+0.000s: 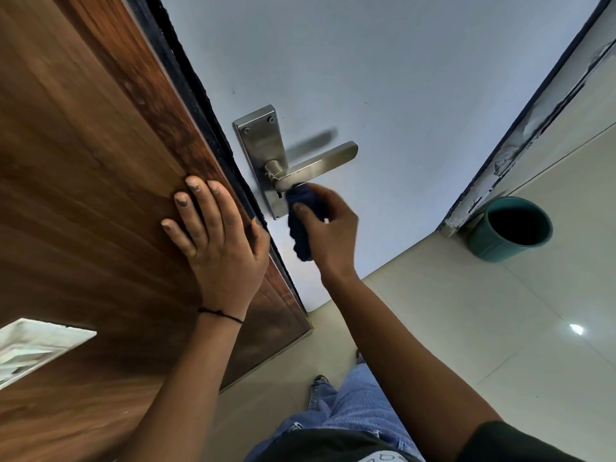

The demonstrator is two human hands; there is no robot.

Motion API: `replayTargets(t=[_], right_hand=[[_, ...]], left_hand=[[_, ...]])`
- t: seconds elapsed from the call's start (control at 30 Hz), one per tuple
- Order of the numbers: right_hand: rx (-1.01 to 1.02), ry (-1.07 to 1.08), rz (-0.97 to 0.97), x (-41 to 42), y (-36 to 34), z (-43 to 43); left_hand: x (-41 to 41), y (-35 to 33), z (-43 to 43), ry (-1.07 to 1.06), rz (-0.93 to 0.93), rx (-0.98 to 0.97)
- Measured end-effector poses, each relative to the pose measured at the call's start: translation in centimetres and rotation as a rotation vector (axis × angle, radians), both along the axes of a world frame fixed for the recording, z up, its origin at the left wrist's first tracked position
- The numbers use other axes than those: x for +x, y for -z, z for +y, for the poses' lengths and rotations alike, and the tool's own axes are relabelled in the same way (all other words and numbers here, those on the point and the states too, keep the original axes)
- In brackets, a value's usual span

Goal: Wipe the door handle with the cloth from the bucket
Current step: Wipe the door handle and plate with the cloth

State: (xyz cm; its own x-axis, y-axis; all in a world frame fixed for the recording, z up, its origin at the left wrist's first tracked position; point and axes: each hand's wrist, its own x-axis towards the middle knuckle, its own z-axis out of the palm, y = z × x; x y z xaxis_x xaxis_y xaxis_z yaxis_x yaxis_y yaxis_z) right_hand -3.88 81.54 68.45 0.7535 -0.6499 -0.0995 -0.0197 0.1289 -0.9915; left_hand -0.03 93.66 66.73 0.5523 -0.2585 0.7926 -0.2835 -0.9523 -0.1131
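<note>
A steel lever door handle (320, 163) on a steel backplate (260, 141) is fixed to the pale blue-grey door face. My right hand (328, 228) is shut on a dark blue cloth (301, 228), bunched and pressed against the underside of the lever near its pivot. The cloth's lower end hangs below my fingers. My left hand (216, 238) lies flat with fingers spread on the brown wood-grain side of the door (83, 161), its thumb hooked over the black door edge. A teal bucket (510, 228) stands on the floor at the right, by the frame.
The black door edge (213, 128) runs diagonally between the two door faces. Pale glossy floor tiles (466, 328) spread to the right. My legs in blue jeans (343, 401) are below. The door frame (520, 135) rises on the right.
</note>
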Motion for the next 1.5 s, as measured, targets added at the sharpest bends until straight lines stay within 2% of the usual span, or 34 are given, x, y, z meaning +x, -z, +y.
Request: replayTargets(t=[0.1,0.17,0.4,0.57,0.77,0.9,0.93,1.1,1.17,1.3,1.5], right_hand=[[0.104,0.283,-0.082,-0.3,-0.2,-0.9],[0.096,0.349,-0.097,0.3,-0.4,-0.9],[-0.171,0.104,-0.099,0.1,1.0,3.5],[-0.089,0.301,-0.092,1.4,0.3,-0.7],[-0.324,0.092,-0.121,0.6,0.6,2.7],[-0.125,0.304,-0.095,1.6,0.3,-1.5],[-0.133,0.316,-0.103,1.8,0.2,-1.7],[-0.566,0.053,-0.149,0.9,1.4,1.8],[-0.667,0.075,-0.156,1.1,1.9,0.5],[-0.403,0.287,-0.068,2.3,1.5,-5.0],[-0.276,0.311,-0.088,2.9,1.0,-6.5]], left_hand=[[0.0,0.1,0.1,0.003,0.002,-0.006],[0.0,0.1,0.1,0.004,0.0,-0.006],[-0.1,0.3,0.3,0.011,-0.016,0.006],[0.1,0.3,0.2,0.017,-0.02,-0.006],[-0.1,0.3,0.3,0.028,-0.014,-0.008],[0.0,0.3,0.2,0.041,-0.01,-0.029],[0.0,0.4,0.2,0.04,-0.012,-0.031],[0.0,0.3,0.2,0.045,-0.017,-0.027],[0.0,0.4,0.2,0.049,-0.017,-0.031],[0.1,0.4,0.2,0.045,-0.017,-0.046],[0.1,0.3,0.2,0.047,-0.021,-0.03]])
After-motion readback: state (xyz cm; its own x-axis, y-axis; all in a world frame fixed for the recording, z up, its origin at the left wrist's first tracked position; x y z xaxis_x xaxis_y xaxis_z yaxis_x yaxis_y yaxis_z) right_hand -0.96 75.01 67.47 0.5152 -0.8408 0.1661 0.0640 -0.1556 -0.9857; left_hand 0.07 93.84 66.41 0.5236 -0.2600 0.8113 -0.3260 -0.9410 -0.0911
